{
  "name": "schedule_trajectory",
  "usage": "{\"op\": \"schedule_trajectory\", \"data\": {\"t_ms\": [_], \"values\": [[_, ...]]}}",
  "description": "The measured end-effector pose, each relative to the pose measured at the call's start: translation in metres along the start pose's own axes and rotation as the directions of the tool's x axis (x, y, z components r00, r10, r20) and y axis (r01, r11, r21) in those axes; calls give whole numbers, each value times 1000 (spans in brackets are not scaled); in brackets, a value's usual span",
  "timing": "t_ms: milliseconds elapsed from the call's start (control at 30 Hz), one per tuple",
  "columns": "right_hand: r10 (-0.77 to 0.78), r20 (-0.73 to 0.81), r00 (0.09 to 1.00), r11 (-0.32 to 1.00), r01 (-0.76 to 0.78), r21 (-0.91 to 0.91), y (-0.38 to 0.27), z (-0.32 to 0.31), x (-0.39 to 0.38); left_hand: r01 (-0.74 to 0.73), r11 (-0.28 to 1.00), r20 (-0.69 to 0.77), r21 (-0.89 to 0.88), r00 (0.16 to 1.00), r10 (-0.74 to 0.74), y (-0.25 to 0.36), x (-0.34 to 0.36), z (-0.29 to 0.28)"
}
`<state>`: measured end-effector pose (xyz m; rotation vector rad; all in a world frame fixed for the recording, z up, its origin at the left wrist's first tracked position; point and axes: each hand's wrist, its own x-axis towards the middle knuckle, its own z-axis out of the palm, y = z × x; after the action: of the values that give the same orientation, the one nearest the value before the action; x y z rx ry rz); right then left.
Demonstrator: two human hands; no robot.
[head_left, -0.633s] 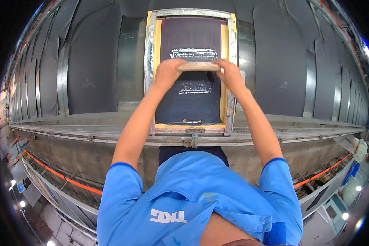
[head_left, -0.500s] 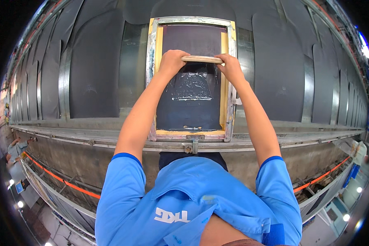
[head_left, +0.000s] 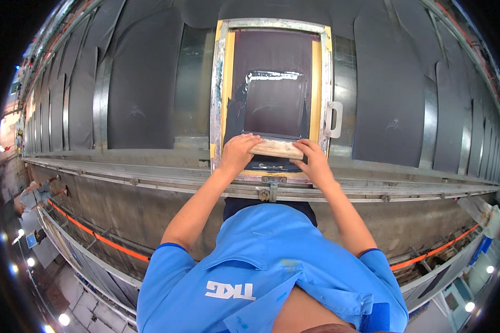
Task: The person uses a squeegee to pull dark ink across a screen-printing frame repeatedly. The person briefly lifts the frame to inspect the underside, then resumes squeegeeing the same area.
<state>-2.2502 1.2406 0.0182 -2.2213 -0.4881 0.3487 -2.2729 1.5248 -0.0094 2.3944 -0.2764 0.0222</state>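
Both my hands hold a wooden-handled squeegee [head_left: 278, 149] across the near part of a screen printing frame [head_left: 217, 111]. My left hand [head_left: 240, 153] is closed round the handle's left end, and my right hand [head_left: 314, 162] grips its right end. Dark mesh [head_left: 275, 51] fills the frame, edged inside with yellow tape. Beyond the squeegee shows a smooth rectangular area [head_left: 275, 108], with a shiny line of wet ink [head_left: 275, 76] along its far side. The squeegee's blade is hidden under the handle.
Dark sheets [head_left: 144, 83] lie in a row on the long metal table to both sides. A white handle [head_left: 333, 119] sticks out from the frame's right side. A metal rail [head_left: 350, 186] with a clamp [head_left: 265, 194] runs along the near edge. Another person [head_left: 32, 194] is far left.
My hands have drawn the squeegee from the far part of the screen toward me. The wet ink patch in the middle has been wiped smooth, and an ink line shows at the far side.
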Motion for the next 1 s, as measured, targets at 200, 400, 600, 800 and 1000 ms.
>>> {"op": "schedule_trajectory", "data": {"t_ms": [200, 400, 600, 800, 1000], "values": [[153, -520, 840, 981, -192, -22, 99, -52, 67, 148, 989, -70, -28, 986, -150, -31, 116, -31], [391, -424, 817, 905, -258, 338, 142, -41, 107, 73, 997, -90, 29, 993, -71, -39, 150, -27], [293, -627, 722, 956, -229, 183, 73, -52, 118, -69, 998, -83, -7, 994, 69, -27, 33, -16], [314, -603, 734, 948, -205, 244, -16, 8, 144, -74, 996, -44, 58, 996, 76, -47, -95, -69], [353, -544, 761, 910, -144, 390, -115, 167, 200, 38, 992, -63, 121, 998, -30, -154, -170, -200]]}}
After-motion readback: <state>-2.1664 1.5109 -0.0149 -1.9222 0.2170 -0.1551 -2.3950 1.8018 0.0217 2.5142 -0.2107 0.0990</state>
